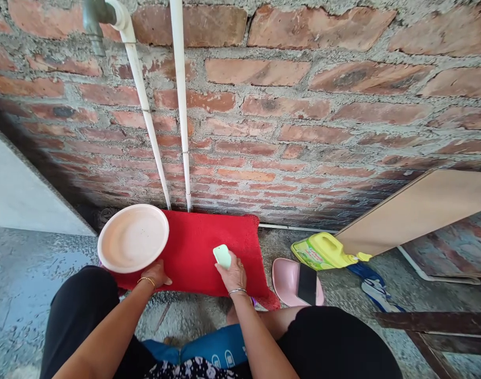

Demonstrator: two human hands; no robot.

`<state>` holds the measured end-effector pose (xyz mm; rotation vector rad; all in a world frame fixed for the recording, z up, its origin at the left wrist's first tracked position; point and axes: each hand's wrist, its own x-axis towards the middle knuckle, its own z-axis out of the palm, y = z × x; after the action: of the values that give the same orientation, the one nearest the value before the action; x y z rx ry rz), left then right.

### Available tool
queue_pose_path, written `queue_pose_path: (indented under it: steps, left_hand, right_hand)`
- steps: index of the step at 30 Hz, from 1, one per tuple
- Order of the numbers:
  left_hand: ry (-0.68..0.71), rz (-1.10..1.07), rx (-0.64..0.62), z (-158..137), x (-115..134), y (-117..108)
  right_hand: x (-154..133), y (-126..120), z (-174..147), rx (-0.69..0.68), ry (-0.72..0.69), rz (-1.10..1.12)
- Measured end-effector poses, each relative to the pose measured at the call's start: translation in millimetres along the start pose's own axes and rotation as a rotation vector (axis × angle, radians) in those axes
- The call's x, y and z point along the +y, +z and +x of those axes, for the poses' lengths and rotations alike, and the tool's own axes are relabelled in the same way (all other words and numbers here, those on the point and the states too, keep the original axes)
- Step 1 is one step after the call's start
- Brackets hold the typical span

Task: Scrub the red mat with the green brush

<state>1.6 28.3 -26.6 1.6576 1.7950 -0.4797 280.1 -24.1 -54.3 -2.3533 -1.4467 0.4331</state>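
Green block in right fingers, red cloth beneath

Between the basin and the pale green block in the right hand, the red mat leaves a bare lane. The brick wall and white pipes shut the far side. Rightward, a floor strip separates mat from yellow jug, pinching at the pink scoop. The left knee crowds the basin's near side.
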Motion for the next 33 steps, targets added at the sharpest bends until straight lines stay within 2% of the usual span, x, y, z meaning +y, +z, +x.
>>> queue_pose_path:
  steps: [2,3,7,9,11,13,16,19,22,26,28,30,33]
  left_hand:
    - [0.002,0.002,0.006,0,-1,1]
    - [0.002,0.007,0.007,0,-1,1]
    - [0.002,0.031,0.006,1,-1,2]
    - [0.009,0.034,0.005,1,-1,2]
    - [0.015,0.026,0.003,1,0,1]
    - [0.016,0.016,-0.001,1,0,1]
    - [0.003,0.021,0.001,0,0,0]
    - [-0.003,0.033,0.012,0,0,1]
    - [0.001,0.023,0.016,0,-1,1]
    - [-0.001,0.017,0.005,1,-1,1]
    - [-0.003,0.013,0.004,2,-1,2]
    - [-0.003,0.005,0.004,2,-1,2]
    - [-0.011,0.006,0.008,2,-1,2]
  right_hand:
    - [2,-3,4,-0.025,0.025,-0.044]
    - [10,-8,8,-0.018,0.083,-0.053]
    - [59,-34,21,0.096,0.443,0.029]
    - [74,-40,24,0.189,0.537,0.065]
    - [71,-36,23,0.254,0.495,0.076]
    - [53,-22,19,0.25,0.341,0.07]
    - [13,0,13,0.152,0.085,0.011]
    - [-9,9,11,0.027,-0.051,-0.062]
    - [3,-4,16,-0.002,0.018,-0.085]
    - [46,-36,25,0.086,0.389,0.001]
    - [58,-44,28,0.13,0.525,0.049]
    - [56,-43,28,0.174,0.511,0.074]
    - [28,-25,26,0.167,0.281,0.078]
